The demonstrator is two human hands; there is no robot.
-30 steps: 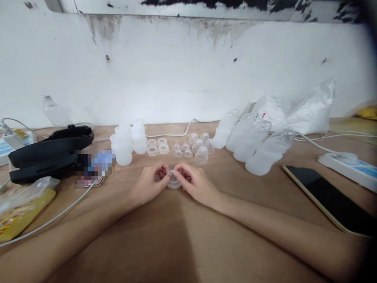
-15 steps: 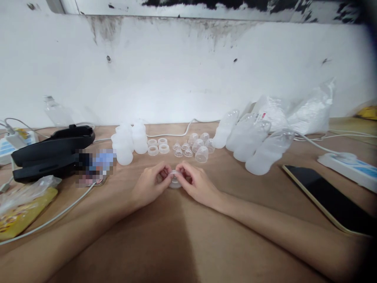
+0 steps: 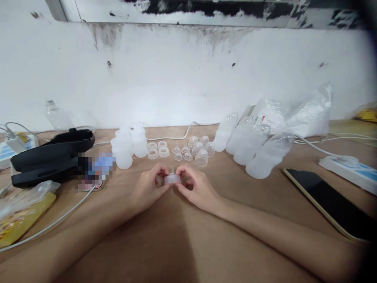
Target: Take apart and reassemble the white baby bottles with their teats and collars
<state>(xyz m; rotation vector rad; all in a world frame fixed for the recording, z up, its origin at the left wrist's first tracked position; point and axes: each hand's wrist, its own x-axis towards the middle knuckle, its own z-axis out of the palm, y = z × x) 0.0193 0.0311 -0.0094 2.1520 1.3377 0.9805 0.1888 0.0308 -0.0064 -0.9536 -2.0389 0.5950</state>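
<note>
My left hand (image 3: 149,184) and my right hand (image 3: 199,189) face each other in the middle, pinching a translucent bottle collar (image 3: 172,179) from both sides. A clear nipple tip (image 3: 172,170) points up out of the collar. Just beyond my fingers lie several clear nipples (image 3: 183,153), with loose collar rings (image 3: 158,150) to their left. Several clear dome caps (image 3: 201,158) are grouped on the right of the nipples.
Frosted baby bottles (image 3: 124,155) stand at the back left. Capped bottles (image 3: 260,162) are lined up on the right, near a phone (image 3: 323,198) and a power strip (image 3: 350,169). On the left sit a black case (image 3: 50,155) and a yellow packet (image 3: 28,218). White cables cross the table.
The collar has come upright between my fingers, and the nipple tip now shows above it. Both hands keep their grip. The camera view has tilted slightly upward.
</note>
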